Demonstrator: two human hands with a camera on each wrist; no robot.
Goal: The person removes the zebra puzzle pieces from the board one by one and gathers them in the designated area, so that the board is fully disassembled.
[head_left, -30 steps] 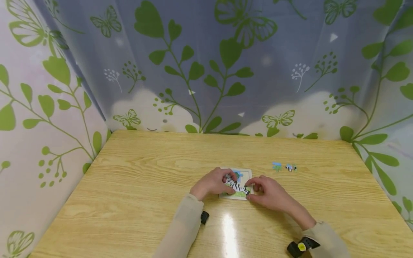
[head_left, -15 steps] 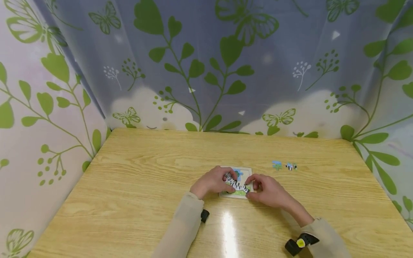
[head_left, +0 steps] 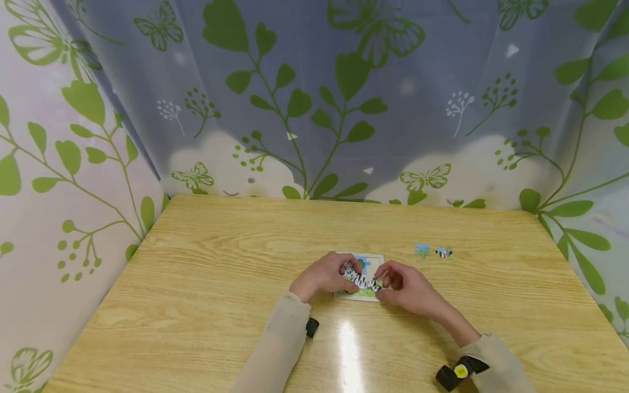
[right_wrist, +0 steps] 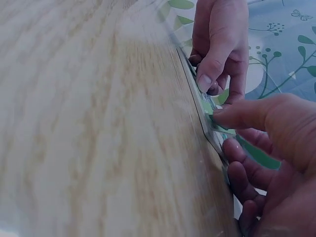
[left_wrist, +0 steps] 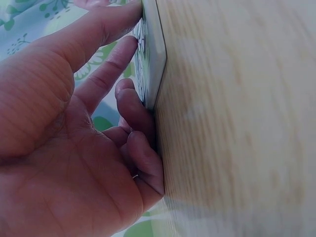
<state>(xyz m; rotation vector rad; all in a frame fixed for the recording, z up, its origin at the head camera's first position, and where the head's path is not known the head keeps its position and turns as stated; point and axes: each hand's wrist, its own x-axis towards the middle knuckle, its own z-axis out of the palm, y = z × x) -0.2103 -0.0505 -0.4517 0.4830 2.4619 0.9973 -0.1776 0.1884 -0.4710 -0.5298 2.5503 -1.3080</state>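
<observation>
My left grip [head_left: 326, 275] is spread over the left part of the puzzle [head_left: 361, 298], thumb lower and forefinger higher, both tips set on its face. From the left wrist I see the lower fingers of that grip bent in beside the puzzle's edge, down by the desk [head_left: 221, 245].

My right grip [head_left: 410, 289] is at the opposite end, thumb and forefinger pinching a piece [head_left: 376, 286] at the puzzle's near right corner; its other fingers are bent underneath. The puzzle lies flat on the desk between my two grips, with the zebra [head_left: 362, 281] running from my left fingertips to my right ones. Green shows below the zebra, and a blue patch [head_left: 367, 264] sits just past my left forefinger. Between that patch and my right forefinger the board is pale.

Beyond my right grip, well apart from it, a blue-green bit [head_left: 421, 250] lies on the desk, with a striped bit [head_left: 443, 252] just to its right; I cannot tell whether the striped one is single or double.

Behind each grip comes a beige sleeve, with a black band [head_left: 447, 377] bearing a yellow disc [head_left: 461, 371] on the right. Far ahead of both grips hangs a leafy curtain [head_left: 314, 109].
</observation>
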